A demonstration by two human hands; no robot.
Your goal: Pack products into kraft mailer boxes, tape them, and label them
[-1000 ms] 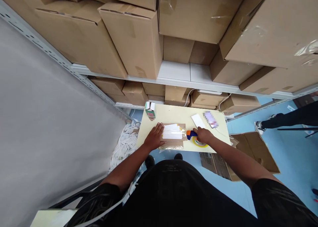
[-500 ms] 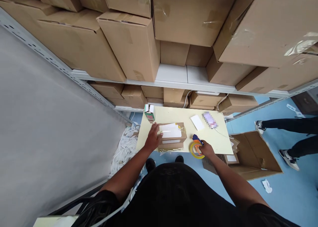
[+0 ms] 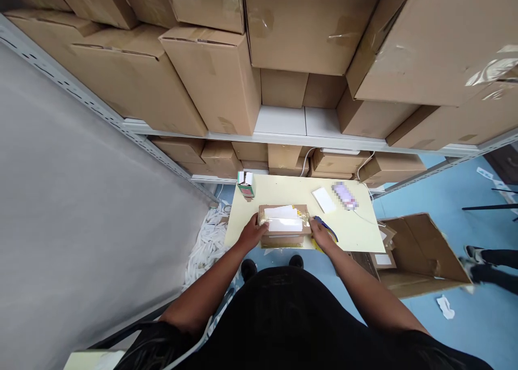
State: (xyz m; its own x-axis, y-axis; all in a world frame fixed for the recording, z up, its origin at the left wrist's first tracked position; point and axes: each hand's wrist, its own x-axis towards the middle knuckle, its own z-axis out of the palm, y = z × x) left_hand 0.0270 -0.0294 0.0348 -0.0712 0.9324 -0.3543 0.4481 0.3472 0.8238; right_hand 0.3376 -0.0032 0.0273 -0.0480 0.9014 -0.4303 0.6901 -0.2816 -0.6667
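A small cardboard box (image 3: 264,212) with white papers (image 3: 283,224) and clear tape on top sits at the table's front edge. My left hand (image 3: 254,231) grips its left end, and my right hand (image 3: 319,233) grips the right end. More taped cardboard (image 3: 282,242) shows just below its near side; I cannot tell if this is a second box. A tape dispenser (image 3: 329,230) with a blue part lies on the table against my right hand, which hides most of it. Its yellow tape roll (image 3: 318,245) peeks out under the hand.
The cream table (image 3: 279,186) also bears a small green-and-white carton (image 3: 246,184), a white pad (image 3: 324,199) and a blurred purple item (image 3: 345,195). Shelves of boxes (image 3: 210,79) rise behind. An open large carton (image 3: 421,246) stands right, near a person's legs (image 3: 493,262). Paper scraps (image 3: 206,240) lie left.
My right hand has let go of the tape dispenser and moved left onto the box's right end. The box is now held between both hands. The other person's legs have moved.
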